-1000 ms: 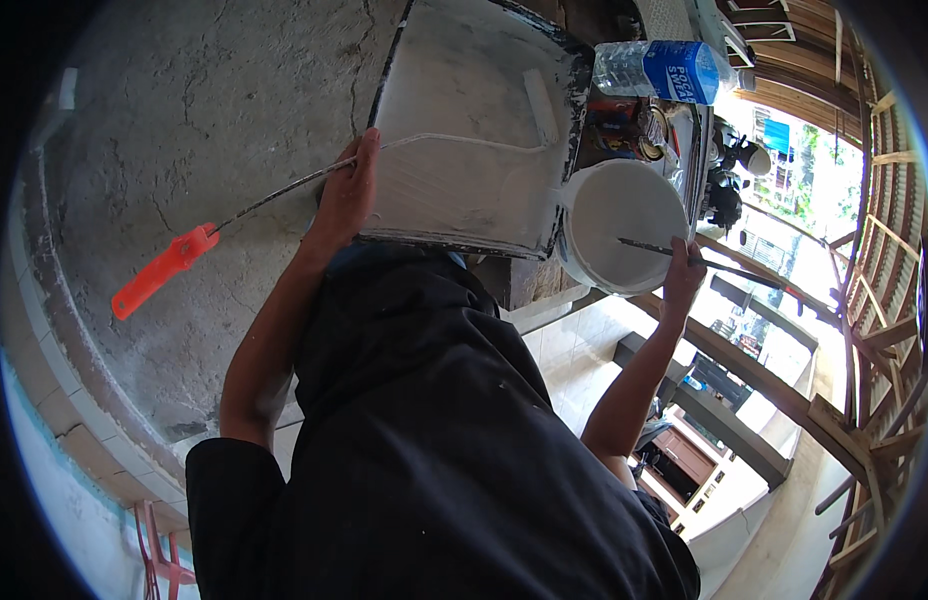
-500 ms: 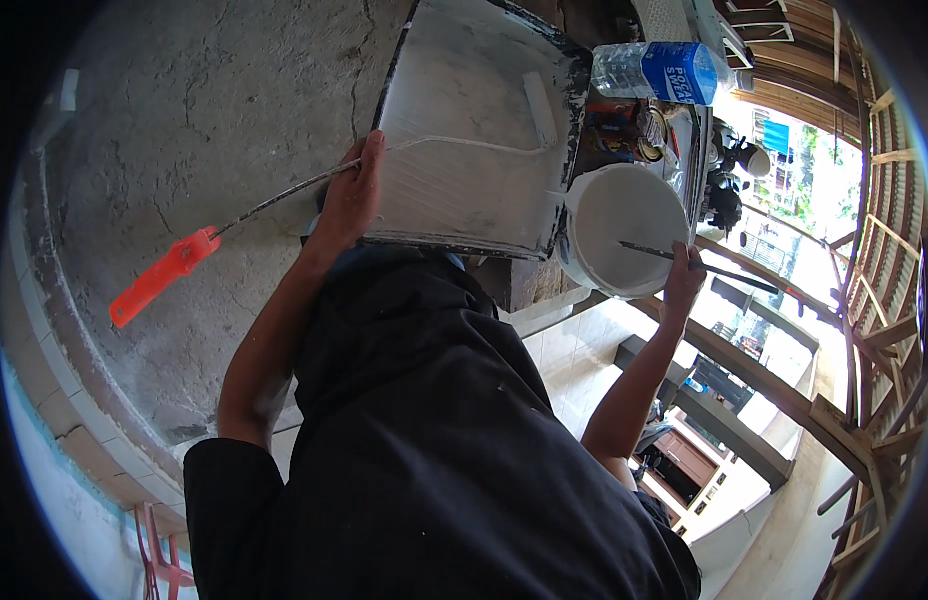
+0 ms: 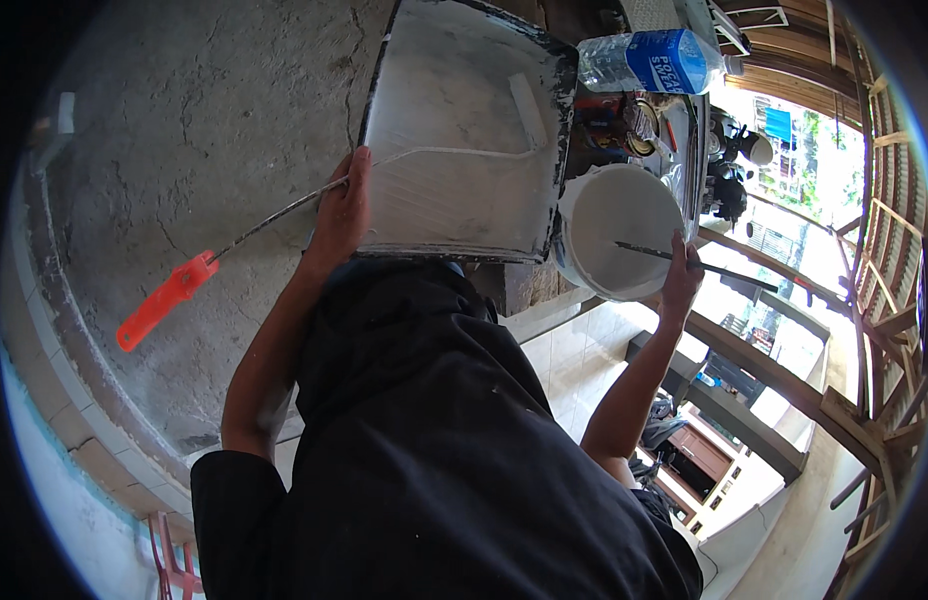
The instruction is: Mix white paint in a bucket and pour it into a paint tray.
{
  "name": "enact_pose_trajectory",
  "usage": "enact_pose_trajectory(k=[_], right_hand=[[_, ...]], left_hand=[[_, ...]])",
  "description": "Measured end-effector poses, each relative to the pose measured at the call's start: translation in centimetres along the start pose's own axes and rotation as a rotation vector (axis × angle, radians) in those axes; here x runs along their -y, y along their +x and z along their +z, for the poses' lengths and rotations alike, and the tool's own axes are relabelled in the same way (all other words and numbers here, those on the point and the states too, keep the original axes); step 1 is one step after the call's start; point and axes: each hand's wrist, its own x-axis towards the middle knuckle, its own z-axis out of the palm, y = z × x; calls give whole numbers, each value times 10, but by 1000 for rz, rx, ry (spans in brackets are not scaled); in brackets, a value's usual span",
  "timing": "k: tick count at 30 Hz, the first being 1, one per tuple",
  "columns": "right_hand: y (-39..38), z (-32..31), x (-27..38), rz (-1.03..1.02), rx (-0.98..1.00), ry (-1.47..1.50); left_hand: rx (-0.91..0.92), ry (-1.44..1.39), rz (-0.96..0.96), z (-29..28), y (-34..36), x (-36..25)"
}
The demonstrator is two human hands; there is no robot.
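My left hand (image 3: 342, 215) is closed on the left edge of a paint-smeared tray (image 3: 464, 243) with a black rim. Across that edge, against my thumb, runs the thin metal rod of a paint roller (image 3: 169, 300). Its orange handle sticks out to the left, and the white roller sleeve (image 3: 529, 112) lies inside the tray. To the right, my right hand (image 3: 681, 278) has its fingers round a thin dark stick (image 3: 729, 272) at the rim of a white bucket (image 3: 576, 262). One end of the stick reaches over the bucket's pale contents.
Behind the bucket lies a clear plastic bottle (image 3: 649, 62) with a blue label. Cans (image 3: 639, 130) and small items crowd beside it. Cracked concrete (image 3: 224, 120) spreads to the left, with a red plastic chair (image 3: 174, 560) at lower left. Wooden beams (image 3: 774, 370) stand at the right.
The tray, roller rod and bottle sit slightly further left in view, and the roller's handle a little lower. Both hands keep their holds.
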Motion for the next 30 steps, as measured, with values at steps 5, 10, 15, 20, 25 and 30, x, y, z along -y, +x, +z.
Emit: enact_pose_trajectory(k=[5,10,15,20,25,30], right_hand=[[3,-3,-15,35,-21,64],[0,1,-16,-4,-17,102],[-3,7,-2,12,-18,179],[-3,8,-3,-31,-75,134],[-2,9,-6,-50,-73,215],[-2,6,-14,-17,-67,156]], left_hand=[[18,11,14,0,-1,-2],[17,43,41,6,-3,-4],[-22,116,45,4,0,25],[21,91,-65,11,-5,2],[28,68,-48,8,-5,10],[27,4,-102,9,-5,14]])
